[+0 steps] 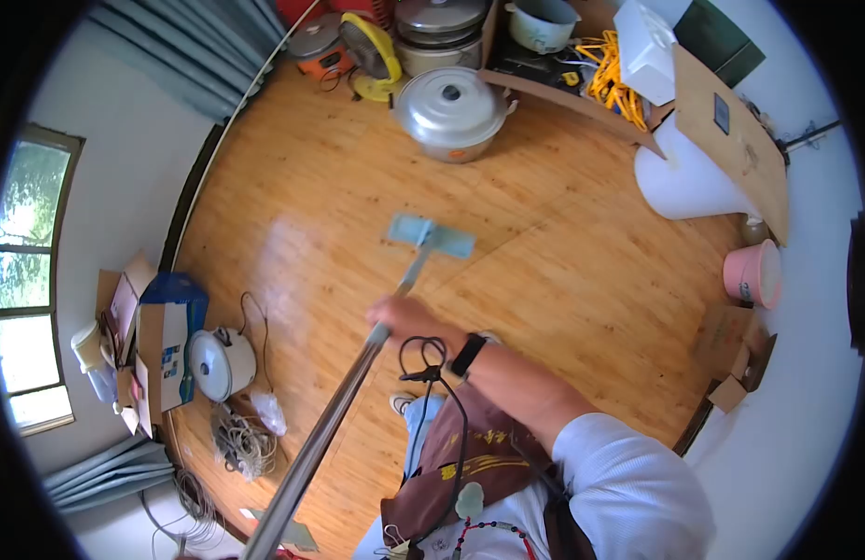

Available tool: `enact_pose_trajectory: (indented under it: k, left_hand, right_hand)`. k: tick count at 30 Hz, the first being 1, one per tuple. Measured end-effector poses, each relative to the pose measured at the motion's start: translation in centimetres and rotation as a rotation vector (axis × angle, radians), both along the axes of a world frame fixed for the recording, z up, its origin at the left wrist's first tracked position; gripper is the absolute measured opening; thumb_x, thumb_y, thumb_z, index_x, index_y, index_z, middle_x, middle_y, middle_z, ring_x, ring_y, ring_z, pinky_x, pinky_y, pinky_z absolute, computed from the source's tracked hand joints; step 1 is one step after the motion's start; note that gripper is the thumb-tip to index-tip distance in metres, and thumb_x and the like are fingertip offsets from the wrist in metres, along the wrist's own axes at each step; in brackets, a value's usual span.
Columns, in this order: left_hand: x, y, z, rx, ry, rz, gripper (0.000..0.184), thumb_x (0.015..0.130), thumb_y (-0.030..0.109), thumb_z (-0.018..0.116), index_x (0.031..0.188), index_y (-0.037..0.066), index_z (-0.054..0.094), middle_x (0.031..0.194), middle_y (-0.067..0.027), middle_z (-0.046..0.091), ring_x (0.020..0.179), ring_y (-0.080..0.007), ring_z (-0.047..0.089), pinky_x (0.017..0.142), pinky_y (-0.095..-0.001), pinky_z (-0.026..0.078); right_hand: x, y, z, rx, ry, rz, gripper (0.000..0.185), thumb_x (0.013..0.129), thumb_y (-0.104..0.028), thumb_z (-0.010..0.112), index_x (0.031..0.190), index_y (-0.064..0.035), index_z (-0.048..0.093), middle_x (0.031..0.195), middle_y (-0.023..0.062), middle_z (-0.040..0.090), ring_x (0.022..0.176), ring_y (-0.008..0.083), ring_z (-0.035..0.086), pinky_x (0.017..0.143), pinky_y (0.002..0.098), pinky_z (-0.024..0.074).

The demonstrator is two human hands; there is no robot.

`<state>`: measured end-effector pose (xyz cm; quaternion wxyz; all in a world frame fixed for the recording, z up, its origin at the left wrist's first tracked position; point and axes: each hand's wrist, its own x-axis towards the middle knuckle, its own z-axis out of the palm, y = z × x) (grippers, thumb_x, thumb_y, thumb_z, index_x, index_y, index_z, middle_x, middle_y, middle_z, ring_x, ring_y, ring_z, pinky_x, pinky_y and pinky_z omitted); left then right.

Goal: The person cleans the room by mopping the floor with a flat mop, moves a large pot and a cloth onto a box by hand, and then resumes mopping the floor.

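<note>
And here's the right hand (416,317), fingers clamped round the long metal pole (334,411), the dark wristband (467,355) just behind them! The left hand is out of view, so no telling how its fingers stand. Down the far end sits the pale blue flat head (451,243), seemingly flat on the wooden floor (554,280), ahead of the person's feet and short of the big lidded pot (451,110).

Now, the dangers! That black cord (464,420) hangs in loops beside the wrist; a swing of the arm could snag it on the pole. A long push forward might knock the big pot and rattle its lid. Off to the left, the tangled cable (246,443) and the white pot (223,364) with its trailing lead lie on the floor, ready to catch a wide sweep or a careless shoe (402,402). And a one-handed grip, if that's all there is, could let the head twist.

To the lettering! Yellow characters run across the brown apron (479,439), too creased and soft to read. There's an orange mark on the big pot, printing on the blue box (179,350) and a dark mark on the pink bucket (753,273): not one brand legible from here!
</note>
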<state>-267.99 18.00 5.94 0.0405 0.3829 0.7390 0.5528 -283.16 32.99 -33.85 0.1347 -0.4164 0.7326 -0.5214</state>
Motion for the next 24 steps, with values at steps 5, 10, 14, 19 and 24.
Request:
enact_pose_trajectory:
  k: [5, 10, 14, 19, 24]
  left_hand:
    - [-8.7, 9.9, -12.8, 0.313, -0.014, 0.403, 0.022, 0.072, 0.014, 0.069, 0.062, 0.008, 0.05, 0.051, -0.0064, 0.055, 0.052, -0.025, 0.061, 0.067, -0.0449, 0.052]
    - [-13.1, 16.4, -20.4, 0.132, -0.242, 0.113, 0.015, 0.07, 0.009, 0.072, 0.068, 0.006, 0.057, 0.063, -0.0055, 0.058, 0.074, -0.03, 0.065, 0.086, -0.0508, 0.045]
    - [-9.8, 17.8, -22.5, 0.059, -0.243, 0.039, 0.017, 0.07, 0.009, 0.072, 0.067, 0.005, 0.056, 0.063, -0.0052, 0.057, 0.074, -0.0285, 0.065, 0.086, -0.0504, 0.045]
    - [-1.7, 12.2, -19.6, 0.057, -0.327, 0.249, 0.02, 0.066, 0.011, 0.073, 0.059, 0.005, 0.056, 0.059, -0.0053, 0.058, 0.067, -0.0267, 0.066, 0.084, -0.0486, 0.047]
    - [10.3, 4.5, -13.6, 0.098, -0.255, 0.437, 0.02, 0.068, 0.011, 0.073, 0.061, 0.005, 0.055, 0.054, -0.0054, 0.058, 0.057, -0.0256, 0.064, 0.08, -0.046, 0.05]
  right_hand:
    - [-11.2, 17.2, -5.6, 0.181, -0.039, -0.428, 0.005, 0.065, -0.01, 0.06, 0.067, -0.0087, 0.056, 0.069, 0.0104, 0.056, 0.074, 0.031, 0.054, 0.065, 0.041, 0.0434]
    - [-14.2, 29.8, -13.5, 0.249, 0.065, -0.502, 0.012, 0.063, -0.003, 0.062, 0.072, -0.0076, 0.056, 0.073, 0.0096, 0.057, 0.08, 0.0299, 0.055, 0.073, 0.0387, 0.0436]
    - [-11.9, 30.5, -16.1, 0.369, 0.025, -0.38, 0.013, 0.061, -0.003, 0.064, 0.07, -0.0093, 0.057, 0.074, 0.0088, 0.057, 0.08, 0.0294, 0.054, 0.073, 0.0381, 0.0425]
    - [-4.4, 23.5, -16.5, 0.316, 0.059, -0.223, 0.011, 0.063, -0.005, 0.066, 0.066, -0.0129, 0.059, 0.071, 0.0081, 0.059, 0.078, 0.0285, 0.055, 0.073, 0.0383, 0.0419]
    - [8.1, 10.8, -15.0, 0.147, 0.02, 0.001, 0.006, 0.066, -0.013, 0.06, 0.062, -0.0138, 0.056, 0.064, 0.0116, 0.057, 0.065, 0.0327, 0.056, 0.058, 0.0424, 0.0436]
